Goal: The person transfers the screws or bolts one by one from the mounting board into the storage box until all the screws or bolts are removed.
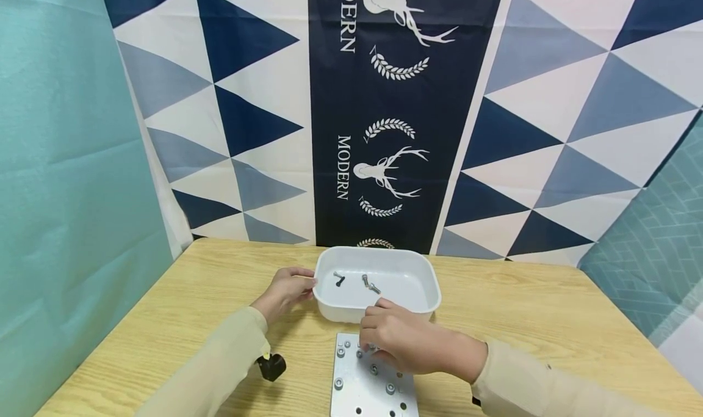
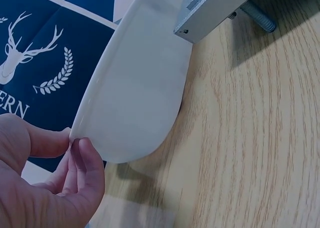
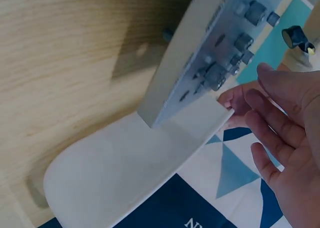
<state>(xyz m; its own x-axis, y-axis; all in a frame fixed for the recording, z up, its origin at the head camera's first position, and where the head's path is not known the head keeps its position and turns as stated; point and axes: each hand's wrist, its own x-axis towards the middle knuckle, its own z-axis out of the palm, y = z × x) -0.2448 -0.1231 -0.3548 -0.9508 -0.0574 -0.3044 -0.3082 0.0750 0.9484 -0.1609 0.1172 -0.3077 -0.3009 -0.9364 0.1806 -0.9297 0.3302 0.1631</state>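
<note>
A white plastic basin (image 1: 346,314) stands on the table in the head view, with several small screws (image 1: 374,288) lying on its floor, one of them dark. My left hand (image 1: 285,292) pinches the basin's left rim between thumb and fingers, as the left wrist view also shows. Nearer to me is a silver metal plate (image 1: 373,398) with holes and several socket-head bolts (image 1: 390,388) in it. Over the plate's far end hovers my right hand (image 1: 403,339), fingers loosely bent. In the right wrist view nothing shows between those fingers. The hand hides part of the plate's top.
A black wrist-worn device (image 1: 271,366) sits at the left sleeve. The wooden table (image 1: 511,325) ends at a patterned cloth backdrop (image 1: 263,112) behind the basin. A teal cloth (image 1: 66,160) hangs along the left side. In the left wrist view a bolt (image 2: 259,16) sticks out below the plate.
</note>
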